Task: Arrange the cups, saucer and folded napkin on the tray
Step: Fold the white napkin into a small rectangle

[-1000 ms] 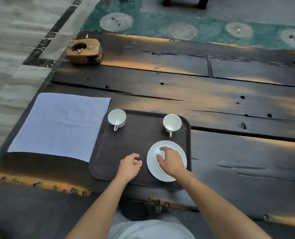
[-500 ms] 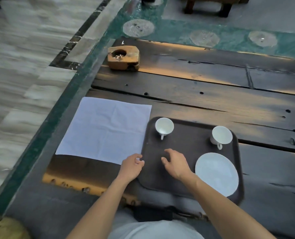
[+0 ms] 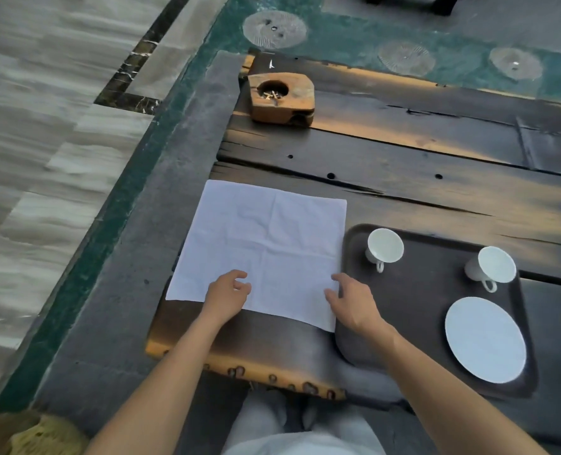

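A white napkin (image 3: 266, 244) lies spread flat on the dark wooden table, left of the dark tray (image 3: 427, 310). Two white cups stand on the tray: one (image 3: 384, 249) at its far left, the other (image 3: 492, 267) at its far right. A white saucer (image 3: 485, 339) lies on the tray's near right. My left hand (image 3: 228, 290) hovers over the napkin's near edge with fingers loosely curled, holding nothing. My right hand (image 3: 351, 300) reaches over the napkin's near right corner, fingers spread; I cannot tell whether it touches the cloth.
A wooden block ashtray (image 3: 280, 96) sits at the table's far left corner. The table's left edge (image 3: 220, 152) drops to a grey ledge and marble floor. Bare planks (image 3: 436, 178) stretch behind the tray.
Both hands moved left, off the tray and saucer, to the napkin's near edge. The view swung left, so the tray now sits at the right.
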The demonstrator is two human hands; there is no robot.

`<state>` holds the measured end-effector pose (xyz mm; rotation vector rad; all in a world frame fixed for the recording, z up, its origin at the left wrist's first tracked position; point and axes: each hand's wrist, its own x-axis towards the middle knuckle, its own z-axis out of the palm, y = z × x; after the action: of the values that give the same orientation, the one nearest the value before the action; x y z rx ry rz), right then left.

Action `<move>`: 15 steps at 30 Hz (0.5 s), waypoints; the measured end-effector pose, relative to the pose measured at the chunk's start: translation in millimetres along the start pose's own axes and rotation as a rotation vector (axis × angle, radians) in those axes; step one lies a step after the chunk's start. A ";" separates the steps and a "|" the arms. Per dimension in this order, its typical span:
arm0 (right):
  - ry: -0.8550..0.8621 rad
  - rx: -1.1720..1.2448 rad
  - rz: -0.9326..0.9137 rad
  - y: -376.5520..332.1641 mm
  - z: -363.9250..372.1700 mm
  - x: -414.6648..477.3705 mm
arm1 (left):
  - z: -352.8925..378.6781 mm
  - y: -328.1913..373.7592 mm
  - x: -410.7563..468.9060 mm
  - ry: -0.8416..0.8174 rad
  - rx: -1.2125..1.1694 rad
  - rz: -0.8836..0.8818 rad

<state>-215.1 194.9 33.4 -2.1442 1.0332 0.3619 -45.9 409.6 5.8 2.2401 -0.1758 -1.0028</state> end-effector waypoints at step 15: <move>-0.072 -0.227 -0.161 -27.8 44.8 70.6 | -28.9 -6.5 58.2 0.081 0.274 0.089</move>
<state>-146.2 198.5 -21.4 -2.3791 0.8047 0.4946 14.0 408.0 -20.1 2.4908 -0.3950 -0.8825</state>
